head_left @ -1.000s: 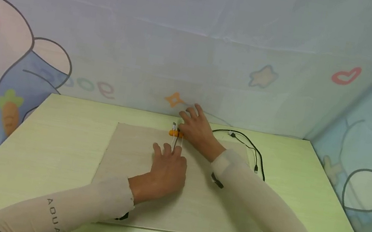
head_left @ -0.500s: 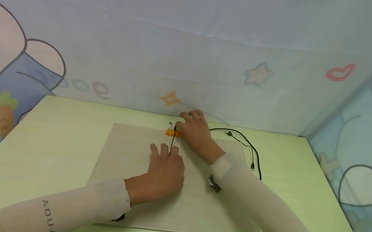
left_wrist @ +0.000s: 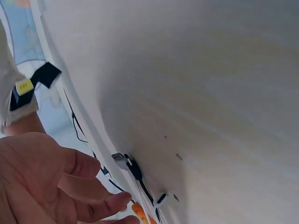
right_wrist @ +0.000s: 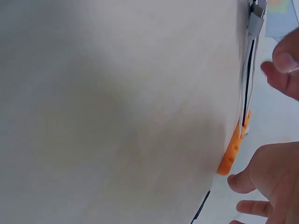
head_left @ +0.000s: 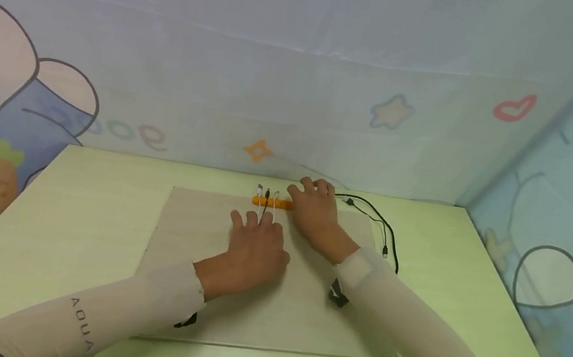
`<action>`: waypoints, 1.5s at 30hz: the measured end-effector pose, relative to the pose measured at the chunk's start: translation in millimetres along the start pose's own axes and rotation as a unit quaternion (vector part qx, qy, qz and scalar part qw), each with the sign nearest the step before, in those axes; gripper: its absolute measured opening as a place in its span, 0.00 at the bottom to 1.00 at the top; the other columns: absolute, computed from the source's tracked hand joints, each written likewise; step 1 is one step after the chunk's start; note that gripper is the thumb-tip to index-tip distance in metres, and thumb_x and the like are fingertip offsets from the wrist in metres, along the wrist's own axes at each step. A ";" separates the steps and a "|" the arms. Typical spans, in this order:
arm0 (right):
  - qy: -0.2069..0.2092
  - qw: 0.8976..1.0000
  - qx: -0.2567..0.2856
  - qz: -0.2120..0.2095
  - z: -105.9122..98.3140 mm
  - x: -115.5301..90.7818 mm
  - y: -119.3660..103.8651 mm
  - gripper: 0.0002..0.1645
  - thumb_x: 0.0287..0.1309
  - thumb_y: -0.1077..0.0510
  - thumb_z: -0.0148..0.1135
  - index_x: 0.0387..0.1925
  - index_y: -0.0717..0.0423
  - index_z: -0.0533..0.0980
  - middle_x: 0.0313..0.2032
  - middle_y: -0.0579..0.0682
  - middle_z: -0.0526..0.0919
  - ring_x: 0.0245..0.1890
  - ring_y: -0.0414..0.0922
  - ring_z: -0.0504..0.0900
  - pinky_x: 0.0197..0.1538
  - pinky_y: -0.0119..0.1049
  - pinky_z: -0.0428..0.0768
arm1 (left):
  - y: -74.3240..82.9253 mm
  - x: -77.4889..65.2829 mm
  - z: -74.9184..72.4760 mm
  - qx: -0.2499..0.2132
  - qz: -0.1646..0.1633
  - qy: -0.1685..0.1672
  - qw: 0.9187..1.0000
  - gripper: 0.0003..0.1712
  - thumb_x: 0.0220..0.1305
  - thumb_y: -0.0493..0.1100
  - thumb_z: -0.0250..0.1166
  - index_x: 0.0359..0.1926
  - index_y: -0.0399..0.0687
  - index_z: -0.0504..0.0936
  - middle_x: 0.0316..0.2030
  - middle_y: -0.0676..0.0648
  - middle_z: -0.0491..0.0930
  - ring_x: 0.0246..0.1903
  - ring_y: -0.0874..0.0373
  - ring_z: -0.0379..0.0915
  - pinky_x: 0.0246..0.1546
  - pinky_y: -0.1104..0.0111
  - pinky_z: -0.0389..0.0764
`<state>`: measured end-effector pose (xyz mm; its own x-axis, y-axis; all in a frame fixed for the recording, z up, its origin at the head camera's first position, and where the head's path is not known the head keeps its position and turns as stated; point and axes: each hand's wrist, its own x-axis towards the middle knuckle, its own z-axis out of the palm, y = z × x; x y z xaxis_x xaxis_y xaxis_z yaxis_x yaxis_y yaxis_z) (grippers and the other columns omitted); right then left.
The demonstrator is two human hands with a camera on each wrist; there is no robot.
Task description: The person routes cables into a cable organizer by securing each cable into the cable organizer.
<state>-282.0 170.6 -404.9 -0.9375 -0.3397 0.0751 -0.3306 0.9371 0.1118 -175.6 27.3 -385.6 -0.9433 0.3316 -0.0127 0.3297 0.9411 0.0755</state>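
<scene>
An orange cable holder (head_left: 282,204) lies along the far edge of a pale board (head_left: 211,254). A white cable (head_left: 259,192), a black cable (head_left: 267,194) and another white cable (head_left: 276,196) cross it side by side, plug ends pointing away. My left hand (head_left: 255,254) is over the near part of these cables; in the left wrist view its thumb and fingers are spread beside the plugs (left_wrist: 120,160). At the holder's right end is my right hand (head_left: 315,212). Its thumb (right_wrist: 240,183) is close beside the holder in the right wrist view, the fingers apart and holding nothing.
Black cables (head_left: 382,220) with small plugs curve over the table right of the board. The pale table (head_left: 86,221) backs onto a printed cloth (head_left: 211,84), and another cloth panel (head_left: 559,281) bounds the right side.
My right hand has let go at the holder and slid right along it, uncovering the second white cable and more orange. My left hand stays nearly in place. The head view has shifted slightly.
</scene>
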 end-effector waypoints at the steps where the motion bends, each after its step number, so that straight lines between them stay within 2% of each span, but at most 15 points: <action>1: 0.001 1.000 0.001 0.005 0.6 -1.8 3.1 0.24 0.86 0.59 0.56 0.76 0.46 0.77 0.78 0.58 0.74 0.78 0.66 0.71 0.83 0.63 0.68 | 0.5 2.9 -0.1 -0.001 0.000 0.004 1.000 0.22 0.80 0.53 0.63 0.47 0.36 0.85 0.55 0.33 0.80 0.66 0.27 0.75 0.72 0.28 0.64; 2: 0.001 1.000 0.005 0.010 1.0 -4.0 6.0 0.24 0.85 0.59 0.57 0.75 0.48 0.77 0.79 0.59 0.74 0.78 0.66 0.71 0.83 0.64 0.68 | 1.2 6.6 0.4 0.000 0.000 0.006 1.000 0.21 0.80 0.53 0.64 0.47 0.36 0.85 0.55 0.33 0.81 0.66 0.27 0.75 0.72 0.28 0.64; 4: 0.004 1.000 0.014 0.019 1.1 -8.8 11.1 0.22 0.84 0.58 0.58 0.73 0.50 0.79 0.78 0.60 0.75 0.78 0.68 0.72 0.82 0.65 0.68 | -5.1 27.2 27.5 0.004 0.006 0.025 1.000 0.23 0.80 0.58 0.63 0.48 0.40 0.86 0.56 0.34 0.81 0.67 0.27 0.74 0.72 0.28 0.63; 6: 0.006 0.999 0.019 0.028 2.4 -14.0 15.6 0.21 0.84 0.57 0.58 0.71 0.53 0.80 0.78 0.61 0.76 0.78 0.69 0.72 0.82 0.66 0.69 | -3.2 34.7 29.3 0.012 0.007 0.022 1.000 0.24 0.81 0.59 0.63 0.51 0.41 0.86 0.58 0.35 0.82 0.69 0.27 0.73 0.73 0.29 0.63; 7: 0.007 0.999 0.022 0.034 2.4 -17.1 17.2 0.21 0.83 0.58 0.58 0.70 0.54 0.81 0.77 0.61 0.76 0.77 0.69 0.72 0.81 0.66 0.69 | -5.6 46.7 43.7 0.019 0.009 0.031 0.999 0.26 0.81 0.61 0.62 0.53 0.42 0.86 0.59 0.35 0.82 0.70 0.27 0.73 0.74 0.29 0.62; 9: 0.006 0.999 0.028 0.047 2.6 -23.5 20.0 0.21 0.83 0.58 0.58 0.70 0.55 0.81 0.76 0.62 0.77 0.77 0.70 0.72 0.80 0.67 0.69 | -6.7 57.3 54.7 0.024 0.014 0.045 0.999 0.28 0.81 0.62 0.62 0.58 0.43 0.86 0.61 0.36 0.82 0.70 0.28 0.72 0.74 0.29 0.63; 11: 0.003 0.998 0.034 0.060 2.6 -30.6 22.5 0.21 0.82 0.59 0.58 0.69 0.56 0.81 0.75 0.63 0.77 0.76 0.70 0.72 0.79 0.68 0.70 | 2.4 50.3 31.7 0.029 0.009 0.029 0.999 0.26 0.82 0.58 0.62 0.62 0.41 0.85 0.63 0.35 0.81 0.71 0.28 0.72 0.74 0.30 0.65; 13: 0.003 0.997 0.036 0.072 2.0 -38.5 25.4 0.20 0.81 0.59 0.58 0.67 0.57 0.82 0.73 0.64 0.78 0.75 0.70 0.72 0.78 0.69 0.71 | 3.9 57.4 34.3 0.033 0.013 0.038 0.999 0.24 0.83 0.56 0.61 0.62 0.42 0.85 0.62 0.35 0.81 0.70 0.28 0.73 0.74 0.30 0.65; 14: 0.003 0.996 0.036 0.078 1.6 -42.1 27.0 0.19 0.81 0.60 0.58 0.66 0.58 0.82 0.72 0.64 0.78 0.75 0.70 0.72 0.77 0.69 0.71 | 7.6 52.9 22.7 0.025 0.015 0.037 0.999 0.21 0.82 0.53 0.62 0.59 0.40 0.86 0.60 0.35 0.80 0.67 0.27 0.74 0.73 0.30 0.65; 16: 0.006 0.996 0.036 0.087 1.1 -49.5 29.8 0.17 0.81 0.60 0.57 0.63 0.59 0.82 0.71 0.65 0.79 0.74 0.70 0.72 0.75 0.70 0.72 | 11.8 55.5 15.6 0.029 0.016 0.030 0.999 0.18 0.83 0.51 0.61 0.56 0.42 0.85 0.58 0.36 0.79 0.67 0.28 0.73 0.75 0.31 0.63; 23: 0.022 0.995 0.040 0.088 2.3 -76.6 33.7 0.14 0.79 0.60 0.57 0.56 0.63 0.81 0.66 0.68 0.82 0.69 0.73 0.76 0.70 0.73 0.75 | 12.8 79.8 28.2 0.063 0.050 0.087 0.993 0.19 0.82 0.53 0.62 0.61 0.47 0.85 0.59 0.40 0.81 0.66 0.33 0.75 0.75 0.35 0.67; 27: 0.034 0.995 0.036 0.091 3.9 -92.7 36.2 0.13 0.79 0.59 0.59 0.52 0.65 0.82 0.65 0.69 0.82 0.68 0.74 0.77 0.67 0.73 0.76 | 17.9 87.5 24.7 0.069 0.074 0.094 0.990 0.17 0.83 0.53 0.61 0.59 0.48 0.84 0.61 0.40 0.80 0.68 0.34 0.73 0.75 0.37 0.66; 28: 0.035 0.994 0.034 0.093 3.8 -96.2 36.9 0.13 0.79 0.59 0.60 0.52 0.65 0.82 0.65 0.69 0.82 0.68 0.74 0.78 0.67 0.73 0.77 | 22.5 82.7 13.2 0.067 0.079 0.091 0.990 0.15 0.83 0.51 0.62 0.59 0.48 0.84 0.61 0.40 0.81 0.68 0.35 0.74 0.74 0.39 0.68; 34: 0.042 0.993 0.032 0.108 0.5 -115.4 43.0 0.13 0.79 0.58 0.62 0.50 0.67 0.83 0.65 0.71 0.82 0.67 0.75 0.78 0.67 0.74 0.78 | 29.4 97.2 8.0 0.112 0.116 0.129 0.978 0.13 0.85 0.48 0.60 0.58 0.50 0.85 0.60 0.42 0.82 0.66 0.39 0.77 0.73 0.41 0.71; 45: 0.061 0.989 0.034 0.132 1.8 -141.3 57.4 0.16 0.76 0.57 0.67 0.48 0.70 0.83 0.66 0.72 0.82 0.68 0.76 0.78 0.67 0.75 0.77 | 49.5 117.5 8.5 0.135 0.148 0.104 0.974 0.16 0.88 0.43 0.52 0.62 0.54 0.84 0.59 0.46 0.80 0.66 0.42 0.76 0.77 0.42 0.66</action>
<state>-168.6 272.6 -410.9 -0.9733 -0.0851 0.2130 -0.0857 0.9963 0.0064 -269.8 113.4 -391.9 -0.7828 0.5975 0.1739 0.5604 0.7983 -0.2206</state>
